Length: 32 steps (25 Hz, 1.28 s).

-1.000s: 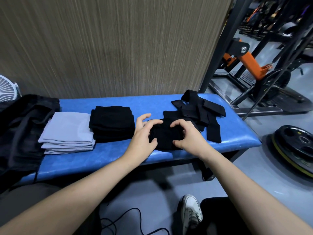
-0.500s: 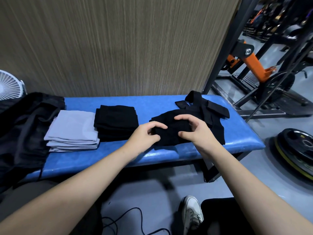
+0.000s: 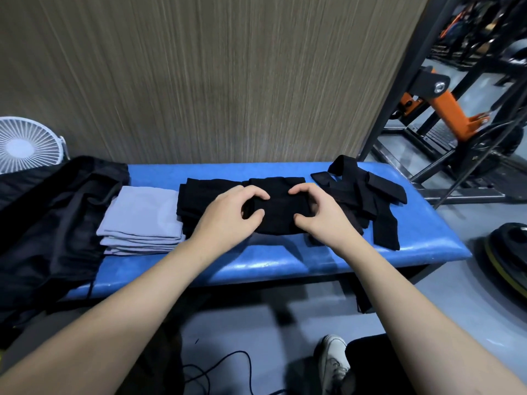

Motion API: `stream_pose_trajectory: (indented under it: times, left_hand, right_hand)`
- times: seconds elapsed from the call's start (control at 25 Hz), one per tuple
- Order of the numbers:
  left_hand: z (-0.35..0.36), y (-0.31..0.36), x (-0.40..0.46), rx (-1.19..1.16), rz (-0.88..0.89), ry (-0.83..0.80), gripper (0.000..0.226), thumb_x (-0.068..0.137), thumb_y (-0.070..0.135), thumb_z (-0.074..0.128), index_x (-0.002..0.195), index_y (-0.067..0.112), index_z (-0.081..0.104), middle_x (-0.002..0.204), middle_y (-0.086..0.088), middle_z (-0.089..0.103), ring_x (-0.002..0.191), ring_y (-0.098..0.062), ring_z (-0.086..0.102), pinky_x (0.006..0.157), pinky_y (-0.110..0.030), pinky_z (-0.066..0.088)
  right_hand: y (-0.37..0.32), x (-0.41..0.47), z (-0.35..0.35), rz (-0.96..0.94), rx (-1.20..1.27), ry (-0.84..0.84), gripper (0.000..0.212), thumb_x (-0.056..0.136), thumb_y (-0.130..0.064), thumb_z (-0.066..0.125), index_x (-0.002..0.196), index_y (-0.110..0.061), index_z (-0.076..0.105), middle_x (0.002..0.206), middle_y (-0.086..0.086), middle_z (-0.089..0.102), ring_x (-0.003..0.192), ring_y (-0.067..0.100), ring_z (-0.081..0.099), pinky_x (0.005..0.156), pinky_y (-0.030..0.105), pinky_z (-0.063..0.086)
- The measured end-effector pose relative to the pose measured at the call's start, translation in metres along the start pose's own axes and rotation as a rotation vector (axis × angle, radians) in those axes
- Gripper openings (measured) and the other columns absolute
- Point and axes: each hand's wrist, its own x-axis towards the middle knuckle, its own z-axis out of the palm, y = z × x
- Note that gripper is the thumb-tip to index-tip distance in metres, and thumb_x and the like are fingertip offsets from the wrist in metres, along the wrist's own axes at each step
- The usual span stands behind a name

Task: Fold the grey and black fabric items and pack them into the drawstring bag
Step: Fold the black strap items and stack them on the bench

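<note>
Both hands are pinching a folded black cloth (image 3: 278, 208) above the blue table (image 3: 285, 260); left grip (image 3: 232, 213) and right grip (image 3: 319, 213) are curling around its ends. Beside them, a grey stack (image 3: 142, 220) is lying.

Blue bench (image 3: 285, 263) with folded fabric stacks (image 3: 142, 215)

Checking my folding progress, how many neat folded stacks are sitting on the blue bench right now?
2: a grey stack left of centre, and a black stack beside it, partly hidden by the left hand. Both hands hold another black piece; unfolded black items lie to the right.
</note>
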Motion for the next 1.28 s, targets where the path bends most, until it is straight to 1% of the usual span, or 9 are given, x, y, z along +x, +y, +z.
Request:
stream_pose_trajectory:
  times: [0.2,0.32,0.44,0.56,0.68,0.84,1.0,1.12,1.28]
  left_hand:
    - [-0.039,-0.023,0.009,0.01,-0.098,0.148,0.024,0.092,0.028,0.06,0.11,0.042,0.063,0.108,0.013,0.063,0.102,-0.008,0.054,0.087,-0.03,0.043]
    - [-0.053,-0.041,0.01,0.01,-0.187,0.159,0.023,0.093,0.028,0.059,0.111,0.041,0.064,0.109,0.009,0.063,0.103,-0.012,0.055,0.089,-0.031,0.043]
    - [-0.061,-0.06,0.009,0.064,-0.249,0.164,0.023,0.094,0.028,0.058,0.114,0.039,0.064,0.104,0.007,0.059,0.094,-0.015,0.053,0.08,-0.03,0.041]
    - [-0.064,-0.074,0.01,0.088,-0.304,0.144,0.024,0.095,0.028,0.057,0.117,0.034,0.064,0.099,0.004,0.057,0.085,-0.012,0.054,0.075,-0.025,0.036]
    - [-0.063,-0.078,0.01,0.115,-0.324,0.105,0.025,0.097,0.031,0.056,0.121,0.033,0.063,0.104,0.005,0.056,0.089,-0.013,0.056,0.077,-0.025,0.037]
    - [-0.064,-0.076,0.009,0.128,-0.266,0.093,0.029,0.097,0.026,0.057,0.124,0.031,0.063,0.105,0.004,0.055,0.092,-0.012,0.055,0.078,-0.024,0.038]
    - [-0.069,-0.075,0.011,0.04,-0.256,0.177,0.03,0.094,0.021,0.059,0.121,0.032,0.066,0.106,0.001,0.058,0.091,-0.013,0.058,0.081,-0.022,0.039]
    - [-0.067,-0.078,0.009,0.092,-0.284,0.126,0.029,0.095,0.026,0.057,0.123,0.032,0.064,0.108,0.004,0.053,0.094,-0.014,0.056,0.082,-0.024,0.039]
    - [-0.063,-0.085,0.003,0.325,-0.192,0.03,0.031,0.093,0.041,0.059,0.123,0.035,0.06,0.121,0.007,0.041,0.114,-0.017,0.041,0.096,-0.036,0.04]
  right_hand:
    - [-0.023,0.027,0.043,0.004,0.244,0.054,0.043,0.083,0.005,0.059,0.113,-0.026,0.064,0.106,0.02,0.057,0.066,0.023,0.047,0.056,0.035,0.043]
    - [-0.033,0.039,0.065,0.021,0.238,0.026,0.04,0.085,0.004,0.06,0.115,-0.022,0.065,0.095,0.012,0.057,0.063,0.021,0.048,0.056,0.029,0.045]
    - [-0.033,0.051,0.081,0.056,0.225,0.023,0.037,0.088,0.002,0.061,0.117,-0.02,0.066,0.092,0.002,0.057,0.061,0.017,0.048,0.056,0.022,0.046]
    - [-0.024,0.065,0.093,0.076,0.119,0.028,0.036,0.087,-0.004,0.063,0.117,-0.023,0.067,0.095,0.0,0.058,0.064,0.016,0.047,0.064,0.025,0.046]
    - [-0.014,0.073,0.102,0.043,-0.112,0.012,0.031,0.087,-0.012,0.067,0.116,-0.024,0.068,0.104,0.0,0.055,0.075,0.007,0.049,0.081,0.023,0.041]
    - [-0.015,0.068,0.103,-0.005,-0.135,-0.03,0.025,0.088,-0.014,0.068,0.11,-0.025,0.07,0.112,0.003,0.062,0.095,0.012,0.054,0.086,0.021,0.039]
    - [-0.02,0.063,0.096,-0.064,-0.042,0.031,0.024,0.09,-0.013,0.067,0.11,-0.023,0.072,0.096,-0.001,0.063,0.079,0.012,0.051,0.077,0.019,0.043]
    - [-0.017,0.064,0.099,-0.027,-0.077,-0.007,0.022,0.091,-0.014,0.067,0.111,-0.022,0.071,0.079,-0.005,0.049,0.07,0.007,0.045,0.072,0.018,0.038]
    - [-0.003,0.063,0.106,-0.091,-0.44,-0.068,0.029,0.09,-0.028,0.065,0.118,-0.03,0.064,0.105,0.0,0.042,0.1,0.018,0.045,0.096,0.034,0.042]
